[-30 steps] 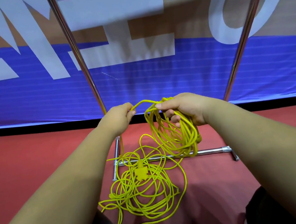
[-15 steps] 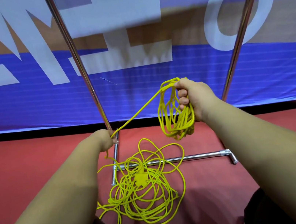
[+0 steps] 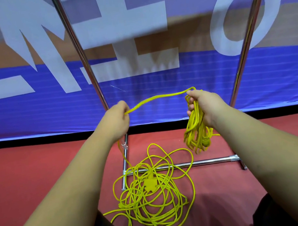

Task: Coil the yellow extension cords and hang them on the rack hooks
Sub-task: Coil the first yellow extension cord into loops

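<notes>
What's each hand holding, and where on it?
The right hand grips the bundle of coiled yellow cord at the top of its loops; the left hand pinches the free strand leading from it.

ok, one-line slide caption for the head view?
Right hand holds a partly wound yellow coil; left hand grips the strand leading down to the tangled pile on the red floor.

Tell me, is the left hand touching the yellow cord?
Touching. The head view shows the left hand pinching the yellow extension cord, which runs from its fingers across to the coil in the right hand.
</notes>
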Demonstrator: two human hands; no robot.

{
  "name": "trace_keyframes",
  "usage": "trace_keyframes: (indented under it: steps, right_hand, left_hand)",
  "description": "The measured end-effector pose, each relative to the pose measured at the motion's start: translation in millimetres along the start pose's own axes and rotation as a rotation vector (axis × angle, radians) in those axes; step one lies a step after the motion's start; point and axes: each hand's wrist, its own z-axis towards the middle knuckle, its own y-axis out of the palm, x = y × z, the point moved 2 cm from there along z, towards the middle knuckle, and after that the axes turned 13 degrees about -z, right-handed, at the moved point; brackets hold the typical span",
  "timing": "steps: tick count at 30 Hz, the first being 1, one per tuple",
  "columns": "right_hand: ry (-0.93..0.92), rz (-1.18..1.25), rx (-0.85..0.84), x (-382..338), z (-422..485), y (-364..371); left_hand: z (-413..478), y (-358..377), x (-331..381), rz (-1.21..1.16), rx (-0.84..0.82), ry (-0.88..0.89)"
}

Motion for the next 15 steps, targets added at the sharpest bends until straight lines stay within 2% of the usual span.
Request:
trace_keyframes:
  steps: [3,7,11,13,15]
  right_hand:
    - [0.024,0.018,-0.023,-1.3,0.7,2.4]
    - [0.028,-0.055,-0.127,-1.3,-5.3,13.0]
    - [-0.001,-0.288,-0.249,3.9,-29.4,32.9]
    - [-0.019,-0.447,-0.3,8.9,-45.7,40.2]
    - [-0.038,-0.538,-0.39,12.4,-60.4,45.0]
  left_hand:
    - [-6.8,-1.5,8.0,0.112,-0.138,0.131]
    - [-22.4,4.1,31.9,0.142,-0.324,0.294]
    - [-31.8,5.8,59.9,0.049,-0.275,0.493]
    - [-33.2,6.7,67.9,-0.063,-0.225,0.46]
    - [-34.0,5.5,67.0,-0.223,-0.163,0.305]
